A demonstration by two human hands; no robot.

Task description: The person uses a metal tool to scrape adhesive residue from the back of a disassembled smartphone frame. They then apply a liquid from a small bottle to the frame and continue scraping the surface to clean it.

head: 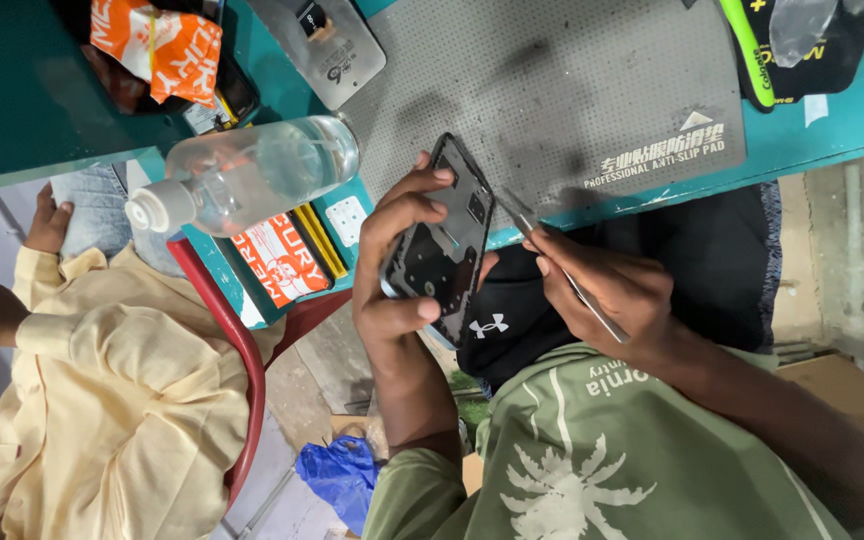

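My left hand [390, 262] grips a black opened phone frame [444, 250], with thumb and fingers wrapped round its edges. It is held upright at the near edge of the grey anti-slip mat [572, 90]. My right hand [607, 288] pinches thin metal tweezers [522, 213], and their tip touches the phone's right edge. Both hands hover above my lap, over a black cloth [512, 330] and my green shirt.
A clear plastic bottle [252, 172] lies on the teal bench [852, 112] to the left, beside an orange box [277, 260]. Further back lie a silver phone back [322, 45] and an orange packet [157, 45]. A person in a yellow shirt [122, 380] sits on a red chair [237, 340].
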